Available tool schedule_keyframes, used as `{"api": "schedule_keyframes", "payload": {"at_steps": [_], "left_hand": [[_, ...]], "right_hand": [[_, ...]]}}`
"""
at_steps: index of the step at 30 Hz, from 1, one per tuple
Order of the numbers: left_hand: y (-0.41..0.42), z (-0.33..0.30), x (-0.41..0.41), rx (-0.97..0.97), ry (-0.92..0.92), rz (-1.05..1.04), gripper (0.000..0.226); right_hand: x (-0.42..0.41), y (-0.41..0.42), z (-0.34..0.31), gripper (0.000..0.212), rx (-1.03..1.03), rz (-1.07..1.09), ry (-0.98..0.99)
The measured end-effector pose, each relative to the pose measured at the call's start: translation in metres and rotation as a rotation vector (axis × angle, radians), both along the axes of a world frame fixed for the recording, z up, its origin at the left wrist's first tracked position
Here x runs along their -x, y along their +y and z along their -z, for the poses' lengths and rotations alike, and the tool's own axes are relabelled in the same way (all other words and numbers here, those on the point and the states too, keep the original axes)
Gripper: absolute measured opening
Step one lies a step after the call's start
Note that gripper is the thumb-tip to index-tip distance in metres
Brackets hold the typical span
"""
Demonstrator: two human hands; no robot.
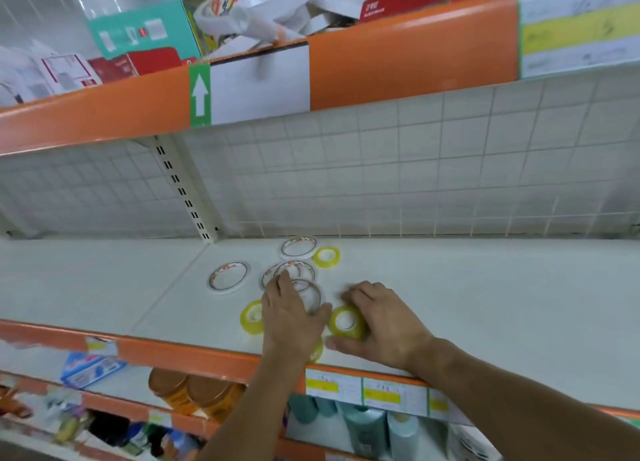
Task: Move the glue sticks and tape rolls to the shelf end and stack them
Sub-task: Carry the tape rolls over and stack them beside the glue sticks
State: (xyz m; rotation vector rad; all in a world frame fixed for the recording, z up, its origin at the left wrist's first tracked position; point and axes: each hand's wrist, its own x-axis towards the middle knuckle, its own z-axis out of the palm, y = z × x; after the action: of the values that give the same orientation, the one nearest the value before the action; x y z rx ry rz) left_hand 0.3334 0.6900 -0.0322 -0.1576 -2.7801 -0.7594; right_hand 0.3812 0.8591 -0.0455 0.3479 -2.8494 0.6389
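Tape rolls lie scattered flat on the white shelf [485, 304], gathered near its middle, just right of the seam between two shelf panels. A thin white roll [229, 276] sits alone at the left of the group, another white roll [298, 246] lies farthest back, and a small yellow roll [326, 257] lies just right of it, close to it or touching. Between them and the near edge, a few thin white rolls [294, 272] overlap one another. The left hand [291, 317] lies palm down over the nearest of these overlapping rolls, its fingers straight and reaching onto them, thumb spread to the right. A second yellow roll [252, 317] lies just left of that hand. The right hand [384, 317] curls its fingers and thumb round a third yellow roll [346, 322], which rests on the shelf near the front edge. Another yellowish roll [316, 351] peeks out under the left hand's heel, mostly hidden. Orange trim with price labels [367, 389] runs along the front edge.
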Motion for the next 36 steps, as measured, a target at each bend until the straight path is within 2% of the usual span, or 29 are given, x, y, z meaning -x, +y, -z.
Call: {"api": "schedule_keyframes", "payload": {"at_steps": [6,9,16,20,24,28,32,36], "left_hand": [[0.041,-0.023,0.008,-0.010,0.040,0.139,0.100],[0.066,-0.025,0.010,0.039,-0.024,0.194,0.104],[0.106,-0.010,-0.009,0.076,-0.212,0.356,0.111],[0.103,-0.011,-0.015,0.092,-0.273,0.418,0.113],[0.078,-0.022,-0.018,0.214,-0.239,0.394,0.103],[0.053,-0.030,-0.027,0.272,-0.330,0.363,0.076],[0.042,-0.030,-0.035,0.291,-0.345,0.376,0.069],[0.040,-0.027,-0.038,0.323,-0.361,0.420,0.076]], "right_hand": [[-0.008,0.022,-0.010,0.109,0.086,0.031,-0.022],[-0.016,0.048,-0.015,0.123,0.106,0.114,-0.046],[-0.029,0.098,-0.031,0.097,0.081,0.199,-0.217],[-0.022,0.098,-0.040,0.088,-0.003,0.141,-0.346],[-0.006,0.088,-0.049,0.102,-0.019,0.052,-0.423],[0.007,0.072,-0.050,0.113,-0.084,-0.056,-0.435],[0.017,0.063,-0.051,0.110,-0.124,-0.075,-0.438],[0.019,0.063,-0.050,0.102,-0.126,-0.048,-0.428]]}}
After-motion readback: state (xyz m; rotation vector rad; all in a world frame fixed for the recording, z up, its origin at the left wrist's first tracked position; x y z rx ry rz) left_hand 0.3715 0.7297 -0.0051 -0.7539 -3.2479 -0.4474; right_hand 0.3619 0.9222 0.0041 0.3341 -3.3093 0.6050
